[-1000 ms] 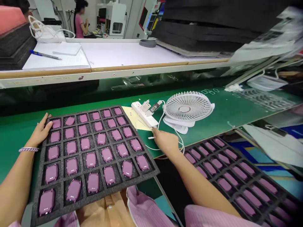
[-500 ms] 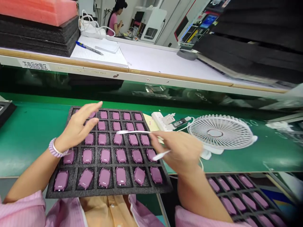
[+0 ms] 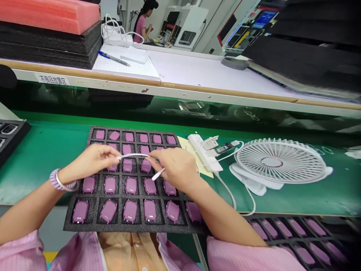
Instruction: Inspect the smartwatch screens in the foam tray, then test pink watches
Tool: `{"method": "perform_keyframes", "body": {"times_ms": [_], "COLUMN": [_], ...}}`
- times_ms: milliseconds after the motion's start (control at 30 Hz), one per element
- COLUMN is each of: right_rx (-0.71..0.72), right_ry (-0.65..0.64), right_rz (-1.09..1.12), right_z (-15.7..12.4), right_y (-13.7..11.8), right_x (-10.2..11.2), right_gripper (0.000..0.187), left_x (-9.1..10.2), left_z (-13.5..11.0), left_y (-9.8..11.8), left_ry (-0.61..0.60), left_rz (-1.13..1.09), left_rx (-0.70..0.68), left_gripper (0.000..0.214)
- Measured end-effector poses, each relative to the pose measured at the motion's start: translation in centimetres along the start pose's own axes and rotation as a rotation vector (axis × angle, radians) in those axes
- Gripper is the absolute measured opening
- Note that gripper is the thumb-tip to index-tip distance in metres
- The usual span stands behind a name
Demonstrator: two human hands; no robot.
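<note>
A black foam tray [image 3: 84, 222] with rows of small purple devices [image 3: 130, 210] lies on the green bench in front of me. Both my hands hover over its middle. My left hand [image 3: 94, 160] pinches one end of a thin white cable [image 3: 134, 155]. My right hand [image 3: 173, 165] pinches the same cable farther along, and its loose white plug end [image 3: 157, 174] sticks out below my fingers. The cable stretches nearly level between the two hands.
A white power strip [image 3: 204, 156] with plugged adapters and a white desk fan [image 3: 279, 162] sit to the right. A second tray of purple devices [image 3: 296, 237] lies lower right. Another black tray [image 3: 11, 135] is at the left edge. A raised shelf [image 3: 197, 75] holds paper, a pen, foam stacks; a person works far behind.
My right hand brought the white cable left over the tray. My left hand, open above the tray before, has closed on the cable's other end. The view shifted slightly.
</note>
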State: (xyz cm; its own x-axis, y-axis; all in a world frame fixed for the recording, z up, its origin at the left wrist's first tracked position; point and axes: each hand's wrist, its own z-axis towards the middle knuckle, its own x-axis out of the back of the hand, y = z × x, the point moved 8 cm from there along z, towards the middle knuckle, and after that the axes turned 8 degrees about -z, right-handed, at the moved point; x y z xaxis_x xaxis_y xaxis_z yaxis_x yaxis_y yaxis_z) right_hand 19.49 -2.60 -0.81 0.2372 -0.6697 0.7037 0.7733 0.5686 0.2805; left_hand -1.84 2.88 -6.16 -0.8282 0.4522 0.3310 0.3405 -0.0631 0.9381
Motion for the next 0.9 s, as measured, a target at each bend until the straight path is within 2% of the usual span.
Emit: {"method": "perform_keyframes", "body": {"times_ms": [33,100,133,167,233,300,367,433,500,633,733,800,900], "right_rx": [-0.096,-0.317,-0.408,-0.48,-0.57,-0.641,-0.733,-0.813,-0.851,-0.872,-0.888,-0.858,-0.74], "right_ry": [-0.057,-0.173,-0.234,-0.301,-0.436,-0.507,-0.572,-0.618,-0.635,-0.575,-0.488,-0.471,-0.522], "right_rz": [0.042,0.154,0.231,0.317,0.494,0.584,0.596,0.546,0.434,0.303,0.174,0.164,0.271], "right_z": [-0.5,-2.2,-3.4,-4.8,-7.9,-10.9,-13.8,-15.8,-16.6,-15.3,-13.7,-12.9,-12.1], "right_y": [1.1,3.9,5.2,6.4,8.2,10.3,12.4,14.5,16.6,20.7,23.5,24.0,22.3], "right_x": [-0.4,-1.3,-1.9,-2.6,-4.1,-5.2,-6.4,-7.4,-8.4,-10.1,-10.3,-10.6,-12.2], "right_gripper": [0.027,0.04,0.047,0.051,0.051,0.05,0.047,0.044,0.039,0.027,0.033,0.034,0.025], "left_x": [1.9,6.7,8.5,9.7,10.8,10.7,10.1,9.3,8.9,8.1,6.7,5.7,5.4], "left_z": [0.8,2.0,2.7,3.6,5.3,6.4,7.3,8.0,8.9,10.0,9.9,9.6,9.5], "left_y": [-0.3,-1.3,-2.3,-3.6,-6.0,-7.4,-7.8,-7.8,-7.6,-6.7,-5.2,-4.5,-4.3], "left_ry": [0.121,0.462,0.545,0.553,0.481,0.401,0.327,0.242,0.176,0.05,-0.009,-0.031,-0.044], "left_rz": [0.111,0.344,0.408,0.431,0.417,0.387,0.368,0.382,0.455,0.742,1.045,1.194,1.235], "left_rx": [-0.025,-0.032,0.019,0.081,0.166,0.189,0.175,0.165,0.167,0.165,0.049,-0.014,-0.028], "left_gripper": [0.037,0.028,0.023,0.02,0.018,0.018,0.019,0.02,0.02,0.019,0.027,0.032,0.036]}}
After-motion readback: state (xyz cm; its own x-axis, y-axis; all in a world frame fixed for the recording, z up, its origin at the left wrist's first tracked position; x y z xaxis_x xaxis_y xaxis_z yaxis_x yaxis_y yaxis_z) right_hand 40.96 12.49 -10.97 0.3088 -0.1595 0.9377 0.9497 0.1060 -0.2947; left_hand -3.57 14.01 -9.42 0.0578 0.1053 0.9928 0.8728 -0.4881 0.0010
